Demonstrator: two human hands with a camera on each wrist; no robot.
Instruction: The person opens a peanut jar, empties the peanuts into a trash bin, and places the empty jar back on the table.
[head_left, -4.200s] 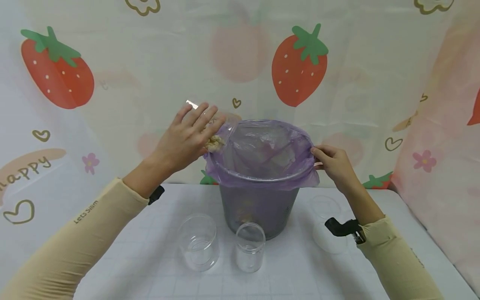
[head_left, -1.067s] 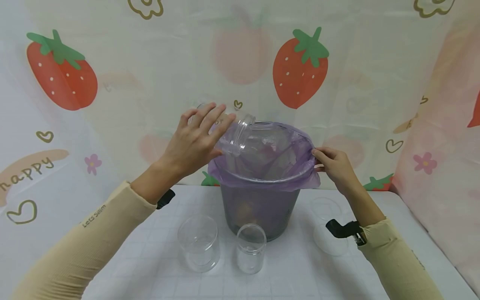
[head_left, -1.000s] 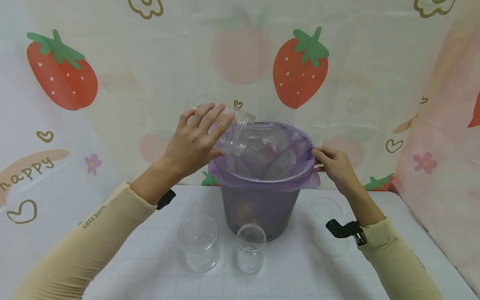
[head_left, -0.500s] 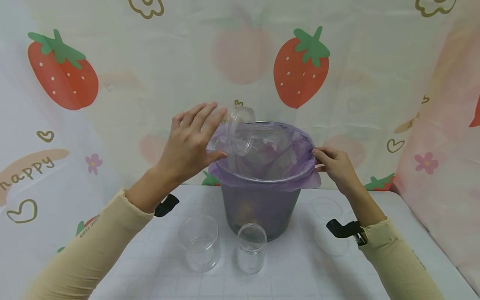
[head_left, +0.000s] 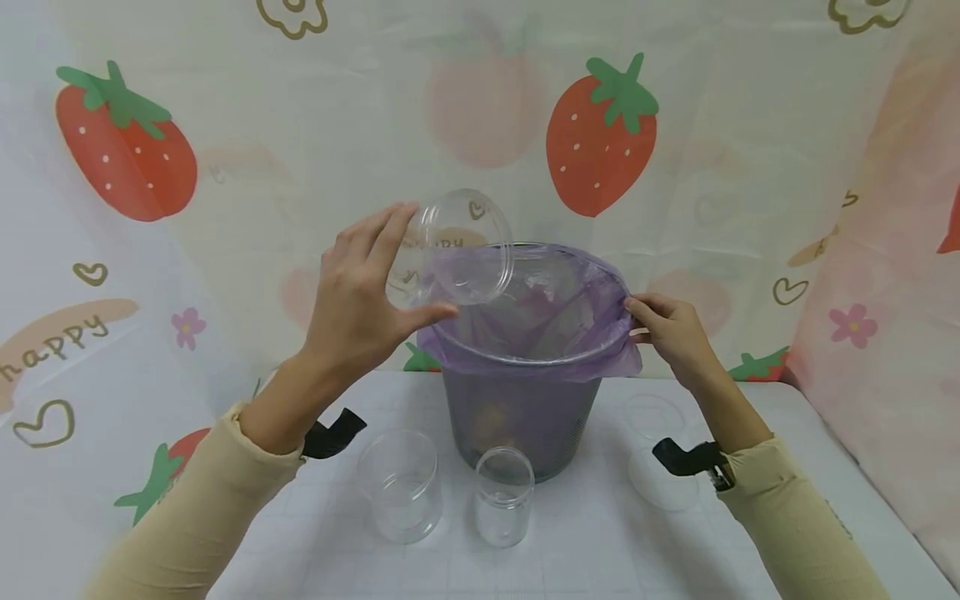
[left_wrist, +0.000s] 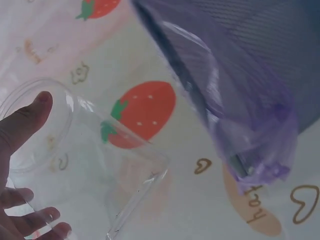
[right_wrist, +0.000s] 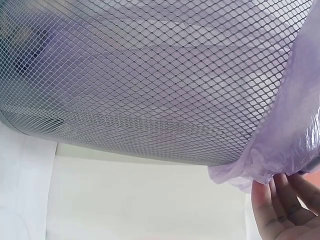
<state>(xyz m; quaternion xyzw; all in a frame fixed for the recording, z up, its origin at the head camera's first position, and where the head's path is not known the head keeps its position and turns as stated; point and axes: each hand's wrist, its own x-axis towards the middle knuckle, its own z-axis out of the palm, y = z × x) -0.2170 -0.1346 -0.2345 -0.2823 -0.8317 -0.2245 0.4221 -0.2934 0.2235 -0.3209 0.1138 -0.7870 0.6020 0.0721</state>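
My left hand (head_left: 356, 292) grips a clear plastic jar (left_wrist: 95, 165), tilted on its side with its round mouth facing the bin; nothing shows inside it. The jar hangs at the left rim of a grey mesh bin (right_wrist: 150, 90), overlapping the rim in the head view. A thin purple bin bag (head_left: 555, 325) lines the bin and folds down over its rim. At the right rim my right hand (head_left: 667, 325) pinches the bag's edge, thumb on top and fingers below. Something pale (head_left: 492, 417) shows faintly through the mesh low in the bin.
Two clear open jars stand in front of the bin: a wide one (head_left: 401, 492) and a narrower one (head_left: 504, 504). Two clear round lids (head_left: 663, 479) lie flat at the right on the white table (head_left: 585, 550). A strawberry-print cloth (head_left: 360, 108) hangs close behind.
Earlier the jar in my left hand held pale crumbly stuff and tipped into the bin; now it is see-through, turned back up and drawn slightly left. My right hand keeps its place.
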